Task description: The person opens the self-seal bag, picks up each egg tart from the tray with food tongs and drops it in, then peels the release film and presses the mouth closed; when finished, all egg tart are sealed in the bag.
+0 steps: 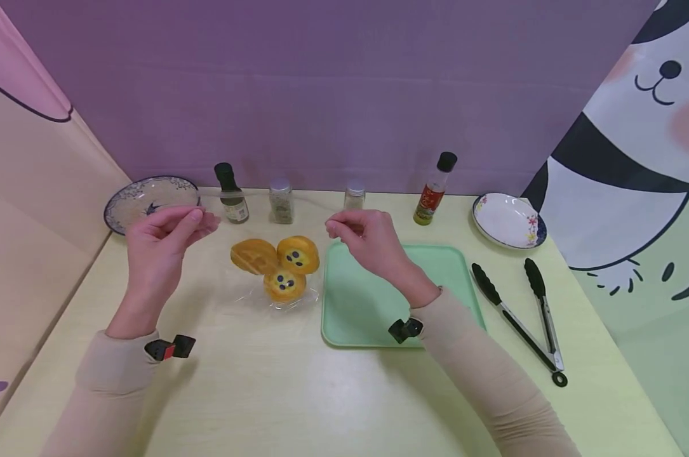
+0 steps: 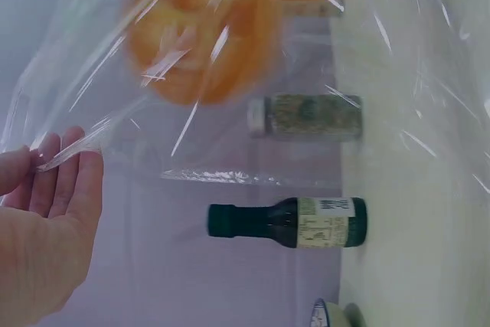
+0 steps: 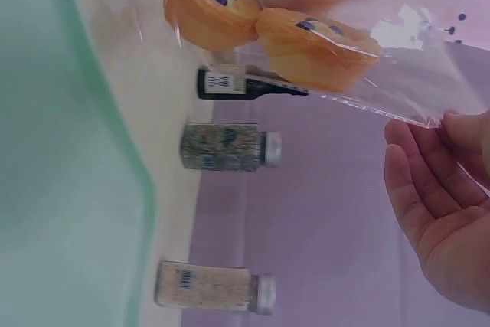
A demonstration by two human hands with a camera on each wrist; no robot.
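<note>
A clear plastic bag (image 2: 138, 143) hangs between both hands, with three breads inside it. In the head view these are a ridged golden bread (image 1: 254, 256) and two round buns, one upper (image 1: 298, 255) and one lower (image 1: 284, 285), both dotted with dark spots. My left hand (image 1: 160, 247) pinches one upper corner of the bag between thumb and fingers. At the other corner, the thumb and forefinger of my right hand (image 1: 369, 244) pinch the film, as the right wrist view shows; the other fingers of that hand (image 3: 452, 197) are loosely bent.
A green tray (image 1: 350, 330) lies beneath the right forearm, with black-tipped tongs (image 1: 521, 327) to its right. Along the back stand a patterned plate (image 1: 133, 200), a dark bottle (image 1: 232, 197), two spice jars (image 1: 281, 202) (image 1: 354, 195), a red-labelled bottle (image 1: 432, 190) and a white dish (image 1: 507, 219).
</note>
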